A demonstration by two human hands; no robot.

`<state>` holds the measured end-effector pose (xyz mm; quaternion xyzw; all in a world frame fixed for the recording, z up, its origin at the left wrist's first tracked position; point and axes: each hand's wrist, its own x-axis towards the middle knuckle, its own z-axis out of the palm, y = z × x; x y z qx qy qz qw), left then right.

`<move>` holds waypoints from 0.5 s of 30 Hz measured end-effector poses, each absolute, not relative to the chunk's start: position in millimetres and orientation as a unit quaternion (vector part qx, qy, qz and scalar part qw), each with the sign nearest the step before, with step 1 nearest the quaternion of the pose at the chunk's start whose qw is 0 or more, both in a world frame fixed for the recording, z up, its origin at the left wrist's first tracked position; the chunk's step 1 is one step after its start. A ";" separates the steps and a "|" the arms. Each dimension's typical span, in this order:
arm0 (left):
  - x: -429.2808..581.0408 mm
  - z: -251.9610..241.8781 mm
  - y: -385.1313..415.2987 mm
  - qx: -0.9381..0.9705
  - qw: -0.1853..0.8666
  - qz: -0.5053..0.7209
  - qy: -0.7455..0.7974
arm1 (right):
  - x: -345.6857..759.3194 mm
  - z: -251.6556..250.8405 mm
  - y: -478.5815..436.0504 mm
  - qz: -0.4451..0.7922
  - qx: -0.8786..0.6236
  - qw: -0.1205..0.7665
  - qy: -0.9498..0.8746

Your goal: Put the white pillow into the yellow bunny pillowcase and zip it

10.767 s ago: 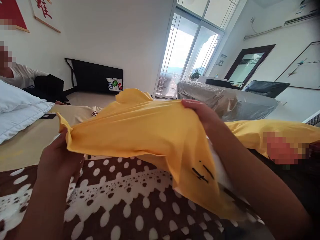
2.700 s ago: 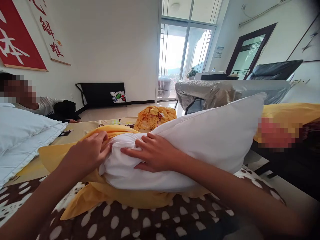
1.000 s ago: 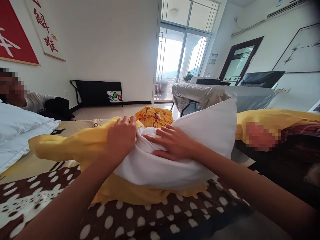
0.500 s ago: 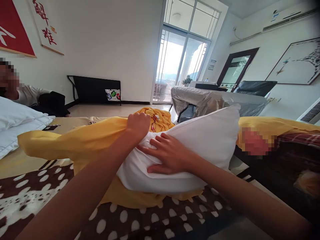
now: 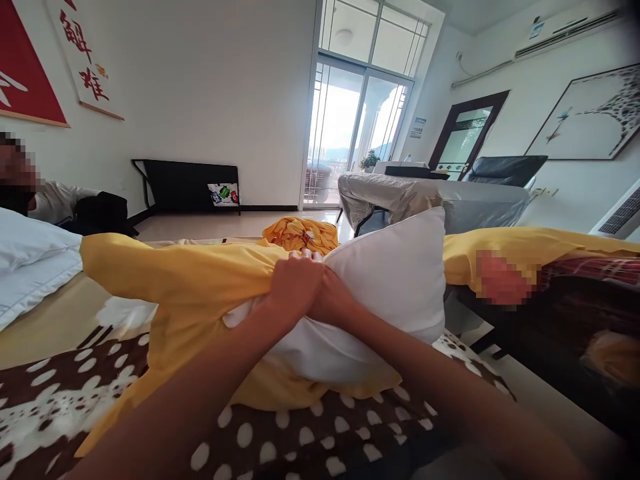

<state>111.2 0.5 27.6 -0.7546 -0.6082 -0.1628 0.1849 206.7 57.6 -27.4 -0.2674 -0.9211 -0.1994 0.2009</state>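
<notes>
White pillow touches the right hand, fingers too hidden to judge; the left hand clenches yellow cloth.

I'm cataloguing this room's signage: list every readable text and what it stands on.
"解难", red brush characters on the long white hanging scroll; the character above is cut off.
Red hanging scroll with white strokes: cut off, unreadable.
Grey printed wall notice: too small to read.
Blue-and-white sticker on the long white air conditioner: too small.
</notes>
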 end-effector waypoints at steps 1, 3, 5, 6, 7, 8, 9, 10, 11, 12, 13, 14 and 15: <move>102.5 26.0 -1.5 -0.745 0.211 -0.166 -0.611 | 211.6 -24.4 56.2 -0.215 -0.265 0.196 -0.919; 84.5 23.5 -5.0 -0.714 0.269 -0.172 -0.624 | 226.1 -16.5 53.7 -0.226 -0.254 0.207 -0.917; 69.6 19.9 -7.4 -0.681 0.309 -0.173 -0.641 | 241.7 -5.3 52.4 -0.186 -0.248 0.234 -0.922; 64.4 17.2 -7.9 -0.675 0.316 -0.173 -0.644 | 247.6 2.1 52.2 -0.144 -0.251 0.248 -0.925; 60.9 13.8 -7.9 -0.676 0.321 -0.173 -0.640 | 251.0 10.9 52.2 -0.095 -0.260 0.268 -0.923; 59.2 9.9 -7.6 -0.683 0.327 -0.176 -0.629 | 251.3 21.1 52.2 -0.047 -0.274 0.296 -0.914; 59.0 5.6 -7.1 -0.693 0.335 -0.184 -0.611 | 248.1 32.2 52.2 -0.006 -0.291 0.330 -0.898; 59.8 1.3 -6.6 -0.704 0.349 -0.197 -0.587 | 241.6 43.7 52.2 0.021 -0.304 0.364 -0.880; 61.4 -2.9 -6.4 -0.712 0.370 -0.218 -0.556 | 232.0 54.9 52.5 0.035 -0.310 0.390 -0.867; 63.3 -6.8 -6.9 -0.716 0.396 -0.244 -0.521 | 220.0 65.2 53.1 0.038 -0.307 0.402 -0.862; 65.2 -10.2 -8.2 -0.716 0.423 -0.273 -0.483 | 206.5 73.8 54.3 0.036 -0.298 0.396 -0.868; 66.8 -12.9 -10.5 -0.716 0.446 -0.299 -0.447 | 192.5 80.4 56.0 0.034 -0.287 0.373 -0.882; 67.9 -15.0 -13.9 -0.714 0.463 -0.320 -0.416 | 178.9 84.7 58.2 0.035 -0.277 0.334 -0.900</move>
